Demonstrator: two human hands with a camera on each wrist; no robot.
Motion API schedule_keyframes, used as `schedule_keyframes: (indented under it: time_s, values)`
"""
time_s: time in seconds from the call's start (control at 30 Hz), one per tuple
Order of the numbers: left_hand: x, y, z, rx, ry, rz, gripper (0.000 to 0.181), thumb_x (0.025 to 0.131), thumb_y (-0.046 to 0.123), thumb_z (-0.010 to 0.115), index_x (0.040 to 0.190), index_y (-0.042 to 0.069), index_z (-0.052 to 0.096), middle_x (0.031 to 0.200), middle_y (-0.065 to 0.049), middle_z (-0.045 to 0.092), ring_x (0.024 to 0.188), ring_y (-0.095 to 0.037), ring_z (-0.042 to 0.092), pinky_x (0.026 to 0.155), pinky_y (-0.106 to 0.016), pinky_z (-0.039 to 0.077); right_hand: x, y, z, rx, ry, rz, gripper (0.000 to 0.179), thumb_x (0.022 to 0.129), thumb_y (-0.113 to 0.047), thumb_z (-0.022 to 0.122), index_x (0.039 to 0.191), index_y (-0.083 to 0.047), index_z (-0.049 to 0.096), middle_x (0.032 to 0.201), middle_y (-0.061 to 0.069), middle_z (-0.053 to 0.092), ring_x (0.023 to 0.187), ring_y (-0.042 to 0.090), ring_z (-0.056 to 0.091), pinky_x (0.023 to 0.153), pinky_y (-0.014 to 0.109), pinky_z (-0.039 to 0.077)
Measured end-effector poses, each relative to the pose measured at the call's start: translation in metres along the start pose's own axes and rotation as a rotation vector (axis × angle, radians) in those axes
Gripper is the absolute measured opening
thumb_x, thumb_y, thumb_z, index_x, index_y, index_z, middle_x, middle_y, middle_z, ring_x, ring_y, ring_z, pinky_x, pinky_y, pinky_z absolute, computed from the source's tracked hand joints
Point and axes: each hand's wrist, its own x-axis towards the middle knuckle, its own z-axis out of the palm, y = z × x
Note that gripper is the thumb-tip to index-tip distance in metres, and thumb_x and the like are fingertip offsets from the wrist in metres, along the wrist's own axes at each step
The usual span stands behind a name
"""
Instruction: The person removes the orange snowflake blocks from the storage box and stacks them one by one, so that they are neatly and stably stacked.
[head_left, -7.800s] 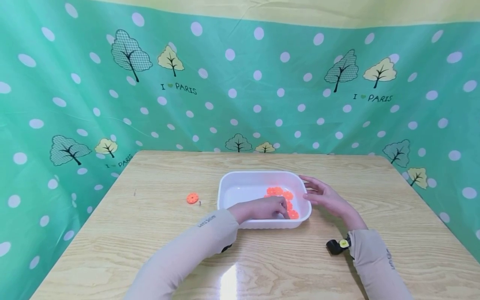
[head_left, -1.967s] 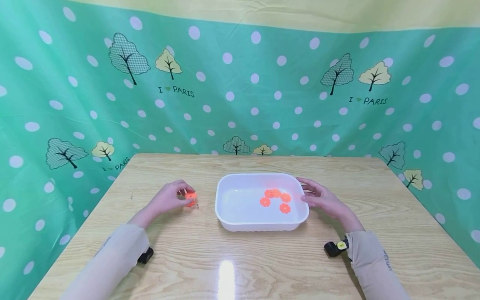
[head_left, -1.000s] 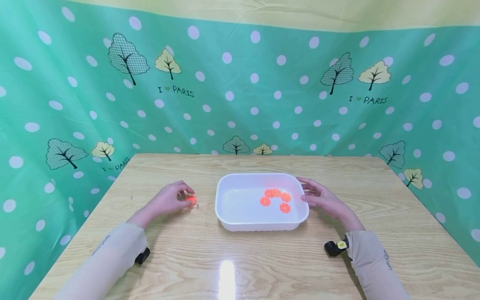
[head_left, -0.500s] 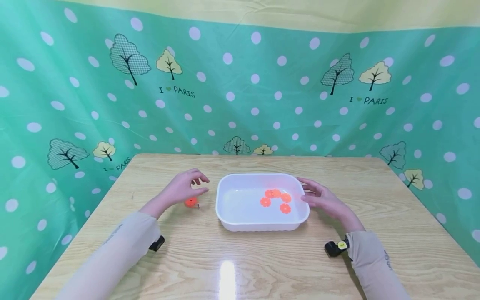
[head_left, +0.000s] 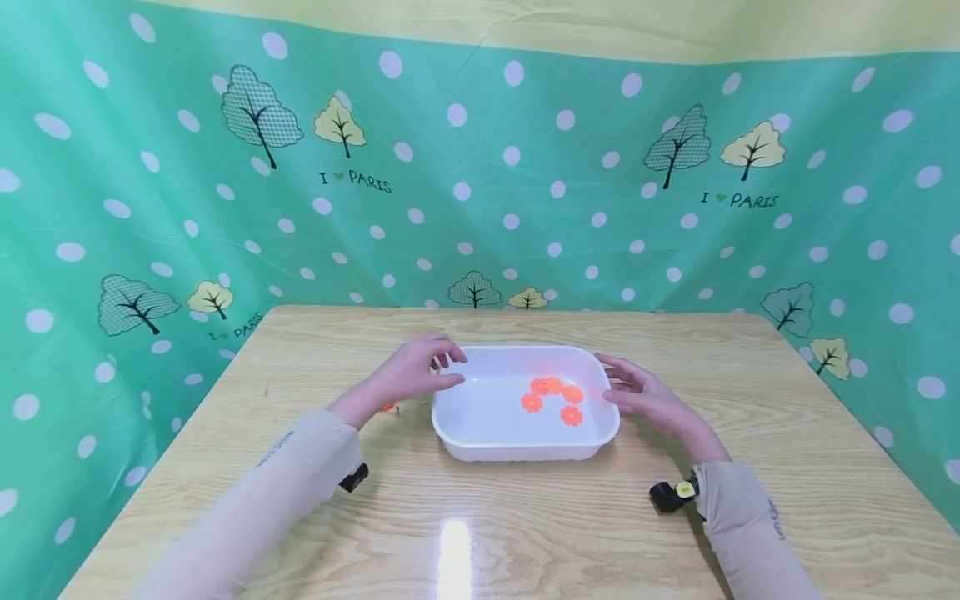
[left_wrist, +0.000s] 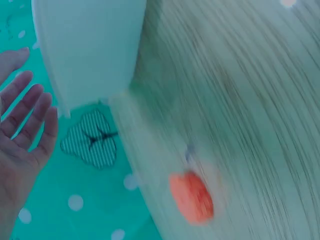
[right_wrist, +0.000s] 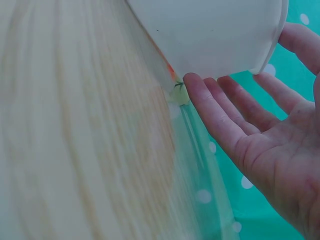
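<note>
A white plastic tub [head_left: 517, 452] stands mid-table with several flat orange flower-shaped discs [head_left: 571, 415] lying in its right half. My left hand [head_left: 411, 368] is over the tub's left rim, fingers loosely bent and holding nothing. Beneath that forearm, another orange piece [left_wrist: 192, 197] lies on the table, blurred in the left wrist view and mostly hidden in the head view. My right hand [head_left: 648, 398] holds the tub's right end. Its thumb [right_wrist: 300, 45] crosses the rim, while the fingers rest along the outer wall.
The tub stands on a wood-grain table [head_left: 540, 525] with a small dark mark left of the tub. A green dotted curtain [head_left: 480, 208] hangs behind and beside it. A small black camera [head_left: 666, 497] sits at my right wrist, another at the left.
Earlier my left hand reached into the tub, then put an orange disc down at the orange piece on the left. It has let go and moved right, over the tub. The right hand stays put.
</note>
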Motion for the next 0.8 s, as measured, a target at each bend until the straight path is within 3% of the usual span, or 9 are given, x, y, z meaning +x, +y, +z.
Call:
schedule_keyframes:
  time_s: [0.37, 0.63, 0.8]
  values:
    - [0.030, 0.034, 0.026, -0.047, -0.102, -0.011, 0.029, 0.079, 0.028, 0.069, 0.103, 0.014, 0.064, 0.098, 0.004, 0.061, 0.085, -0.011, 0.057, 0.070, -0.020, 0.049, -0.001, 0.000, 0.000, -0.022, 0.005, 0.003, 0.064, 0.087, -0.018, 0.059, 0.143, -0.016, 0.028, 0.135, 0.022, 0.037, 0.118, 0.036, 0.043, 0.085, 0.036, 0.049]
    - [0.046, 0.047, 0.046, -0.090, -0.189, -0.015, 0.033, 0.079, 0.025, 0.069, 0.108, 0.010, 0.063, 0.105, -0.004, 0.063, 0.088, -0.012, 0.057, 0.070, -0.019, 0.048, -0.001, 0.001, 0.000, -0.028, 0.015, 0.005, 0.064, 0.087, -0.019, 0.060, 0.142, -0.016, 0.029, 0.135, 0.022, 0.038, 0.118, 0.036, 0.044, 0.086, 0.037, 0.049]
    - [0.053, 0.052, 0.057, -0.072, -0.202, 0.007, 0.033, 0.078, 0.025, 0.070, 0.107, 0.009, 0.064, 0.105, -0.004, 0.064, 0.086, -0.011, 0.056, 0.070, -0.019, 0.046, -0.001, 0.000, 0.000, -0.019, 0.011, 0.005, 0.064, 0.086, -0.019, 0.060, 0.142, -0.016, 0.029, 0.136, 0.021, 0.037, 0.119, 0.036, 0.043, 0.086, 0.036, 0.049]
